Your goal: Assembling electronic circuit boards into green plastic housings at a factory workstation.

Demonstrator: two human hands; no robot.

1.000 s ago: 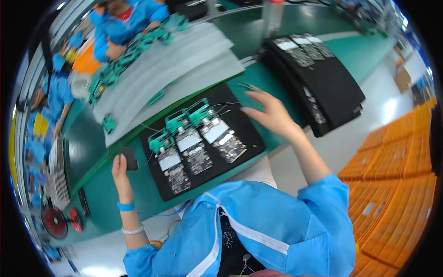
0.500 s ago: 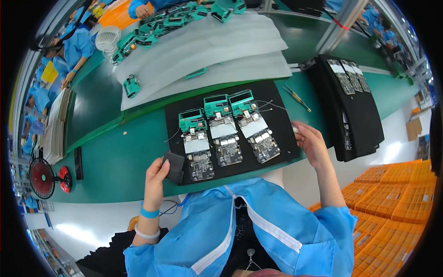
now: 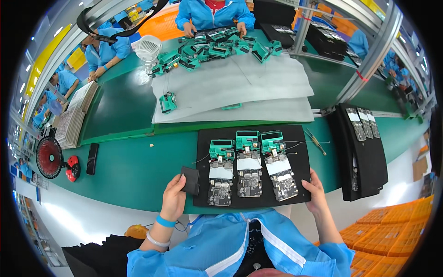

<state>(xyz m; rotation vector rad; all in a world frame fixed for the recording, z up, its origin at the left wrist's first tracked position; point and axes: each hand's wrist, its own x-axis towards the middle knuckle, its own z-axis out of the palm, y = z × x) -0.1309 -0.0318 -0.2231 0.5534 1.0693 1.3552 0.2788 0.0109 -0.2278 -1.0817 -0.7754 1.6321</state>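
My left hand (image 3: 173, 197) is closed on a small dark grey rectangular block (image 3: 191, 182), held at the left edge of a black foam mat (image 3: 208, 134). My right hand (image 3: 315, 191) pinches the mat's right edge, its thumb lying on top; the fingers beneath are partly hidden. Between the hands, three circuit boards lie side by side on the mat: a left board (image 3: 220, 190), a middle board (image 3: 249, 183) and a slightly tilted right board (image 3: 284, 185). Each has a white strip and a green plastic housing (image 3: 248, 138) at its far end, with thin wires sticking out.
Tweezers (image 3: 316, 142) lie right of the mat, near stacked black foam sheets (image 3: 364, 159) carrying more boards. Beyond is white foam sheeting (image 3: 235, 83) with piled green housings (image 3: 219, 51), where a co-worker's hands (image 3: 241, 28) work. A phone (image 3: 92, 159) and red fan (image 3: 49, 157) stand left.
The view has tilted up, so the bench sits lower in the picture. My right hand has come from beyond the mat's right side onto its edge. My left still holds the block.
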